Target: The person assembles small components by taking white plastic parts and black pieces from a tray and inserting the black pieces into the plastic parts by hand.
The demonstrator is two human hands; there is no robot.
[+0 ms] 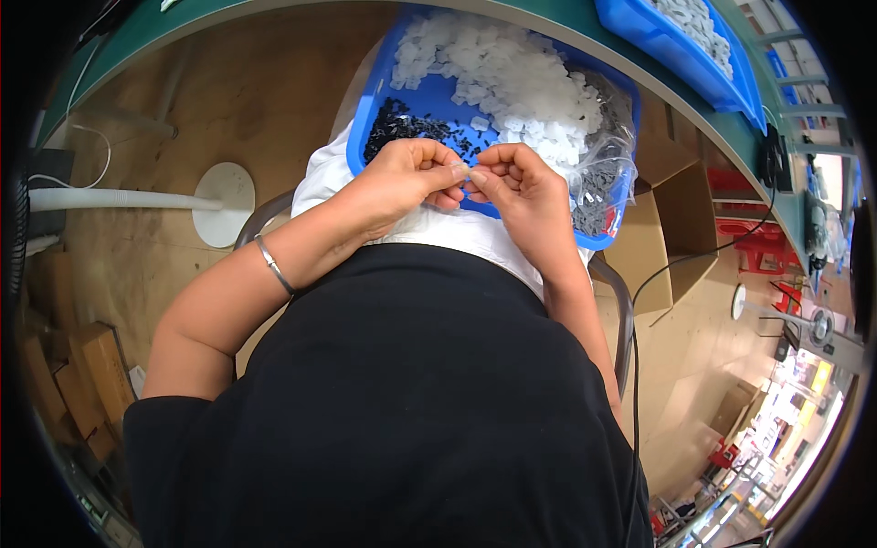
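Over the near part of a blue tray (364, 108) on my lap, my two hands meet fingertip to fingertip. My left hand (416, 178) is closed in a pinch, and so is my right hand (523, 187). Something tiny and pale sits between the fingertips, too small to name. Behind my left hand lie many small black pieces (393, 123). A big heap of translucent white plastic pieces (498, 68) fills the far and middle part of the tray. Clear plastic bags (607, 160) with dark grey pieces lie along its right side.
A green table edge (265, 7) curves across the far side. On it at the right stands another blue tray (694, 55) with white pieces. An open cardboard box (681, 219) is on the floor to the right. A black cable (676, 265) hangs there. At left is a round white base (225, 205).
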